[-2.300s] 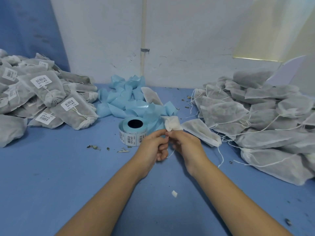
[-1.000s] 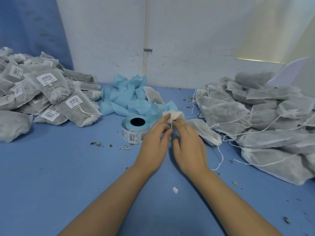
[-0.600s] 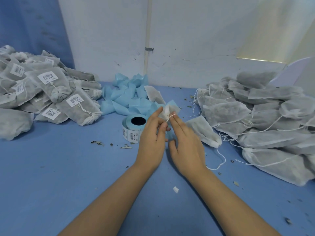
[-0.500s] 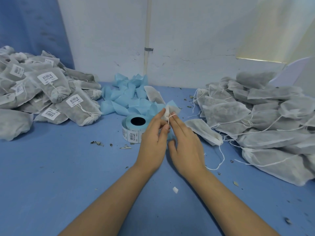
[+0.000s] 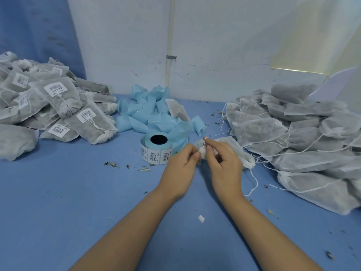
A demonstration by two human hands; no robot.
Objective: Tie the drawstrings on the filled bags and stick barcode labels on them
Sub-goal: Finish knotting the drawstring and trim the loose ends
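Both hands are up over the table [image 5: 58, 202], mid-knot. The left hand [image 5: 180, 165] has its fingers curled and thumb and forefinger pinched at the gathered neck of the bag [image 5: 202, 153]. The right hand [image 5: 224, 163] pinches the drawstring [image 5: 204, 144] just above the neck, other fingers loosely curled. The bag sits between the two hands, just right of the label roll [image 5: 156, 148]. Most of its body is hidden behind the right hand, so I cannot tell whether it touches the table. The untied pile [image 5: 293, 133] is on the right, the labelled pile [image 5: 58, 106] on the left, and the blue backing scraps [image 5: 154, 114] lie behind the roll.

Risks, as I judge them:
- The string is thin and the pinch is only at the fingertips. If either side slips as the knot is pulled down, the loop opens and the neck loosens.
- Pulling too hard could tear the thin fabric or snap the string.
- A loose neck would spill more leaf bits [image 5: 111, 164] onto the table.
- Strings trail from the right pile close to the right wrist and could get caught in the knot or dragged along.
- The roll is close to the left knuckles, so a sideways tug could knock it.
- No label is on this bag yet.
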